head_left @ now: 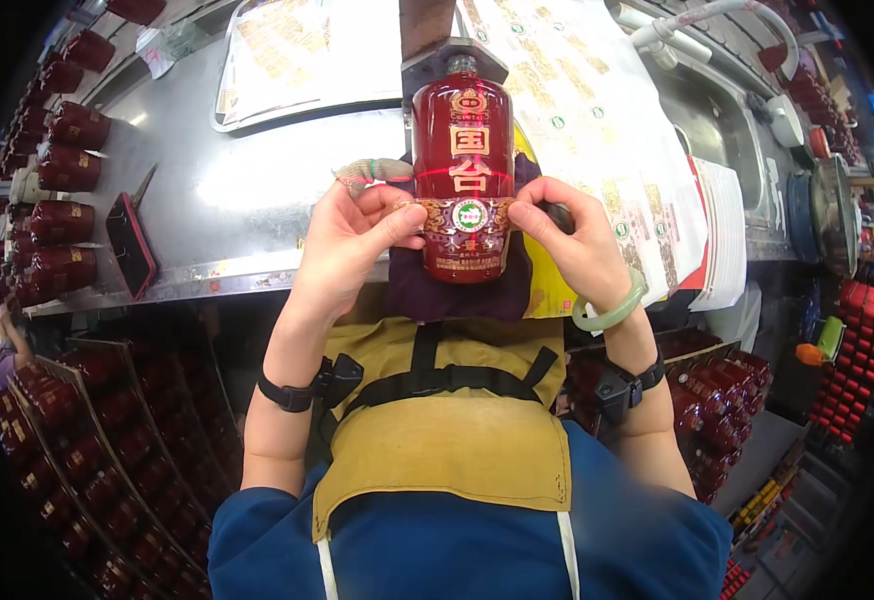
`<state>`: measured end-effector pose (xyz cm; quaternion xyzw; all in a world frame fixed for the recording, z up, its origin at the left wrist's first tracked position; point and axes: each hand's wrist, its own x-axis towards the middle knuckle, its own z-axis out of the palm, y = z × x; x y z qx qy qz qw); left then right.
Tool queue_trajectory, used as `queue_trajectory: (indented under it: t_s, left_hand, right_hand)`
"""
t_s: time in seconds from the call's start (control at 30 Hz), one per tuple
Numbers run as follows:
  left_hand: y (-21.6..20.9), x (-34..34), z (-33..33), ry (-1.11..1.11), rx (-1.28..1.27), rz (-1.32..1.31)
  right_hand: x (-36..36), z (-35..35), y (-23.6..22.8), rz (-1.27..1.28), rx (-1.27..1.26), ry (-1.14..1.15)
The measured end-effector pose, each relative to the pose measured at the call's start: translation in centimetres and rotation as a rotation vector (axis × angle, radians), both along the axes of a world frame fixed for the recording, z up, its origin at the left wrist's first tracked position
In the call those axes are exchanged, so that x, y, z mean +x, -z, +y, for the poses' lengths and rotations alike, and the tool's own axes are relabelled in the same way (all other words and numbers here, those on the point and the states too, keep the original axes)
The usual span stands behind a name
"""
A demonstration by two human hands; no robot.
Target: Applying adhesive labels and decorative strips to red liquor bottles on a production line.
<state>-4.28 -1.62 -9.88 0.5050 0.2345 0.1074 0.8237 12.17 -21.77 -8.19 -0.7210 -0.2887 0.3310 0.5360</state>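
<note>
A dark red glass bottle (463, 160) lies neck away from me on a dark purple cloth (457, 295) at the metal table's front edge. A decorated label (467, 222) with a round green-and-white seal wraps its lower part. My left hand (352, 235) presses its thumb on the label's left end. My right hand (569, 235), with a pale green bangle on the wrist, presses the label's right end. Both hands pinch against the bottle's sides.
Sheets of printed labels (597, 120) lie to the right and a white tray (302, 55) behind. Red bottles (67, 170) line the table's left edge and fill crates (77, 440) below on both sides. A flat dark tool (129, 245) lies left.
</note>
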Motion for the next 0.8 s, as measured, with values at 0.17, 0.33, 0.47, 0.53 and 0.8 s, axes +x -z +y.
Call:
queue_trajectory:
  t_s: [0.17, 0.33, 0.47, 0.53, 0.8]
  left_hand:
    - [-0.26, 0.09, 0.06, 0.011, 0.018, 0.017]
    - [-0.03, 0.08, 0.29, 0.010, -0.018, 0.008]
    - [0.02, 0.06, 0.25, 0.009, -0.026, 0.012]
    - [-0.02, 0.03, 0.29, 0.015, -0.035, 0.014]
    - [-0.06, 0.07, 0.28, 0.023, -0.041, -0.022]
  right_hand:
    - [0.02, 0.10, -0.07, -0.003, 0.000, -0.002]
    - [0.09, 0.00, -0.03, 0.003, -0.013, -0.011]
    - [-0.04, 0.00, 0.04, 0.002, 0.009, 0.003]
    - [0.05, -0.07, 0.06, 0.015, 0.006, -0.001]
    - [0.09, -0.04, -0.03, 0.040, 0.019, -0.001]
